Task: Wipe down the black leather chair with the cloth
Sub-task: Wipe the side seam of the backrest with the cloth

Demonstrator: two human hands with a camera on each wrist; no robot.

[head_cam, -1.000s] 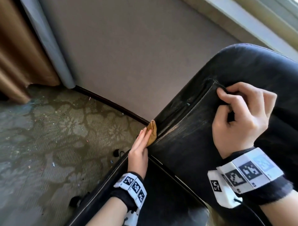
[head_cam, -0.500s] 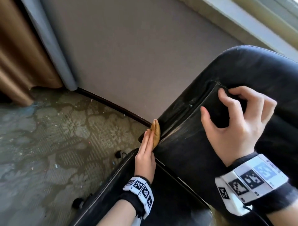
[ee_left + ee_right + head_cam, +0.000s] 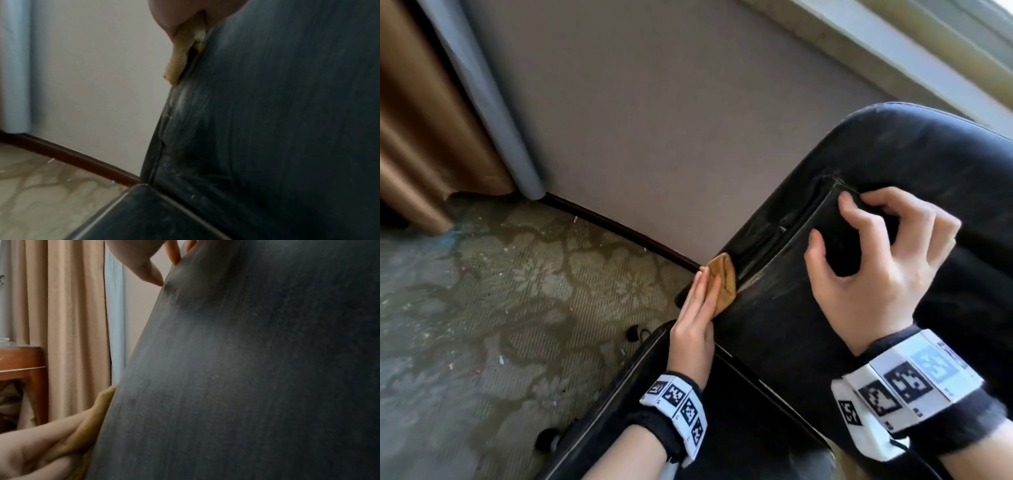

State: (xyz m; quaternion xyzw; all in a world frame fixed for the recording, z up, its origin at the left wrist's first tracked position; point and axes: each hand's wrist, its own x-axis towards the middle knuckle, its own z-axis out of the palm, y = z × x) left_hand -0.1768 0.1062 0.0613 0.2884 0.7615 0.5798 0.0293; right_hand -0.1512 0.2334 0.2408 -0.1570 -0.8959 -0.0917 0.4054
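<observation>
The black leather chair (image 3: 774,325) fills the right of the head view, its back dusty and streaked. My left hand (image 3: 698,308) presses a folded tan cloth (image 3: 722,284) flat against the chair's left side edge with straight fingers. In the left wrist view the cloth (image 3: 180,53) sits between my hand (image 3: 174,13) and the leather (image 3: 277,129). My right hand (image 3: 869,260) rests on the chair back near a seam, fingers arched and thumb spread apart, holding nothing. In the right wrist view its fingertips (image 3: 156,277) touch the leather (image 3: 246,369), with the cloth (image 3: 90,423) lower left.
Patterned carpet (image 3: 500,308) with scattered crumbs lies to the left. A beige wall (image 3: 637,120) with a dark baseboard (image 3: 619,233) stands close behind the chair. A brown curtain (image 3: 421,137) hangs at far left. A wooden table (image 3: 20,366) stands beside the curtain.
My right hand has loosened from a pinch at the seam, its thumb swinging away from the fingers. My left hand has flattened on the cloth and stayed at the same spot on the edge.
</observation>
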